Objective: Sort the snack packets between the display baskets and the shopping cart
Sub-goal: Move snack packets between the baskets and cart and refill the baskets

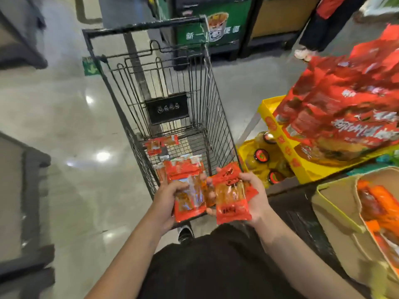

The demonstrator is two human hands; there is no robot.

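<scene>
1 head-worn view, looking forward and down, close over the shopping cart [164, 104], display baskets [278, 134] at right

Glossy pale grey shop floor [64, 117], marked by bright round reflections of ceiling lights [103, 156]. Dark blurred shelf units [23, 190] along the left edge. Green floor sign [91, 66] with a white arrow. Green promotional stand [213, 29] at the far end, printed with a noodle cup and white lettering. Beside it, a tan panel [278, 18] in a dark frame.
</scene>
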